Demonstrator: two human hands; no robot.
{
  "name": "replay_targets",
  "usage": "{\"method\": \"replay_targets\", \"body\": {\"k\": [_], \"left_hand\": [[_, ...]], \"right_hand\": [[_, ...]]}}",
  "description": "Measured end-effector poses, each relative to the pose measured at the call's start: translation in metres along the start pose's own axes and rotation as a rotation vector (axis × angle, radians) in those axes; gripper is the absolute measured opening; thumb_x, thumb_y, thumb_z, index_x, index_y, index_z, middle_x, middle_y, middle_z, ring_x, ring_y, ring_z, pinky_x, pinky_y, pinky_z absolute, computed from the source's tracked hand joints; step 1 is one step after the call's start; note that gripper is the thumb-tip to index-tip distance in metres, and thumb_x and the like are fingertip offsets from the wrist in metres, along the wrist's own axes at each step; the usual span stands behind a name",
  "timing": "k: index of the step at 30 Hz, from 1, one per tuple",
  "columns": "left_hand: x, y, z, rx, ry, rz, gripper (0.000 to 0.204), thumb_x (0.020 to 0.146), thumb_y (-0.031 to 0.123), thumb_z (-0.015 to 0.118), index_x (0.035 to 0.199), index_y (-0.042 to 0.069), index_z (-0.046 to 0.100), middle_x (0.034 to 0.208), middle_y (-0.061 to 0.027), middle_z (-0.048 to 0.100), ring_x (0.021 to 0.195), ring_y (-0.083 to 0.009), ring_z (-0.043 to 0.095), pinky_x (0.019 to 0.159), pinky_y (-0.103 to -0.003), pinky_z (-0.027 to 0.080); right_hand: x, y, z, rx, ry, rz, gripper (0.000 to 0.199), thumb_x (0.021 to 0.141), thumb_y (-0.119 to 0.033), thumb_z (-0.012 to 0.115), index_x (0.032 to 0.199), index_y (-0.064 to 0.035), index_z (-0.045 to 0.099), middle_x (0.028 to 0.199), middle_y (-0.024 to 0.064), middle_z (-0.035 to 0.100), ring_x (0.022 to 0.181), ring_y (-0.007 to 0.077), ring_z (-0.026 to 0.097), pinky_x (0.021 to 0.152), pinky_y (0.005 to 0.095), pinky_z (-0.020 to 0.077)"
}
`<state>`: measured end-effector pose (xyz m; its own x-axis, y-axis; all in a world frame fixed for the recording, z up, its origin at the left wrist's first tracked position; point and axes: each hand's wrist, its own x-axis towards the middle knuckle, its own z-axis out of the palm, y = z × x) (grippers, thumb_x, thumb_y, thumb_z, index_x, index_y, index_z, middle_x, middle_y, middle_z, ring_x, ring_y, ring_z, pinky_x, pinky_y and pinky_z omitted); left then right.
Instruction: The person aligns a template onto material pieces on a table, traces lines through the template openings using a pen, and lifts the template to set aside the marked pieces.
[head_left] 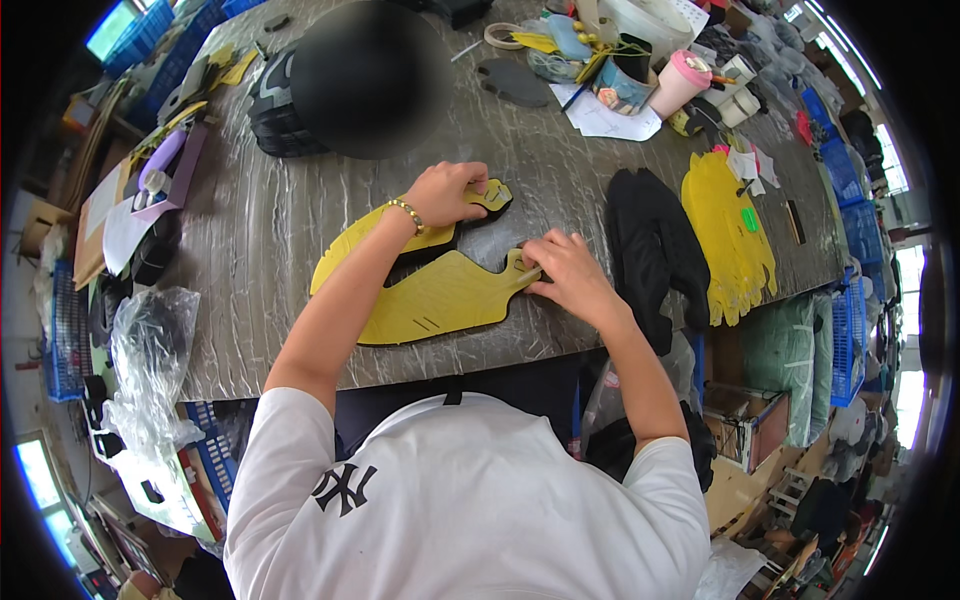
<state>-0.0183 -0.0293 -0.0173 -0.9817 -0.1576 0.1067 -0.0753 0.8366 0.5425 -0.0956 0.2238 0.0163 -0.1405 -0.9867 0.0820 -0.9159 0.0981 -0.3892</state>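
A flat yellow cut piece with a black edge point(440, 296) lies on the table in front of me, like a cut-out shoe part. Its narrow end is pinched by my right hand point(572, 272), where a thin pale strip or tool point(528, 278) shows at the fingertips. Beyond it, a similar yellow section point(345, 250) runs under my left forearm; whether the two join there is hidden. My left hand point(452, 192), with a beaded bracelet at the wrist, has its fingers closed on that section's narrow end point(497, 193).
To the right lie stacked black pieces point(650, 240) and stacked yellow pieces point(725, 245). A pink cup point(682, 82), papers point(615, 118) and tools crowd the far right. At the far left stand a black bag point(278, 110) and a purple box point(185, 170). Clear plastic point(150, 345) hangs at the left edge.
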Motion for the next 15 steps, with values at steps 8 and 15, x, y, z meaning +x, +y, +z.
{"method": "replay_targets", "body": {"k": [8, 15], "left_hand": [[-0.006, 0.0, -0.008, -0.119, 0.007, 0.1, 0.029, 0.072, 0.02, 0.074, 0.096, 0.009, 0.061, 0.099, -0.0101, 0.068, 0.098, -0.0325, 0.063, 0.086, -0.041, 0.049], [-0.007, 0.005, -0.004, -0.175, 0.073, 0.061, 0.022, 0.074, 0.017, 0.071, 0.093, 0.008, 0.064, 0.097, -0.0097, 0.069, 0.096, -0.0312, 0.064, 0.085, -0.04, 0.05]], "right_hand": [[0.018, 0.019, -0.003, 0.159, 0.18, 0.01, 0.031, 0.084, -0.028, 0.068, 0.105, -0.007, 0.057, 0.102, 0.0075, 0.061, 0.102, 0.0266, 0.054, 0.088, 0.0384, 0.0389], [0.065, 0.04, 0.029, -0.19, 0.146, 0.122, 0.017, 0.086, -0.007, 0.056, 0.102, -0.0012, 0.06, 0.1, 0.0122, 0.064, 0.098, 0.0309, 0.056, 0.083, 0.0412, 0.0413]]}}
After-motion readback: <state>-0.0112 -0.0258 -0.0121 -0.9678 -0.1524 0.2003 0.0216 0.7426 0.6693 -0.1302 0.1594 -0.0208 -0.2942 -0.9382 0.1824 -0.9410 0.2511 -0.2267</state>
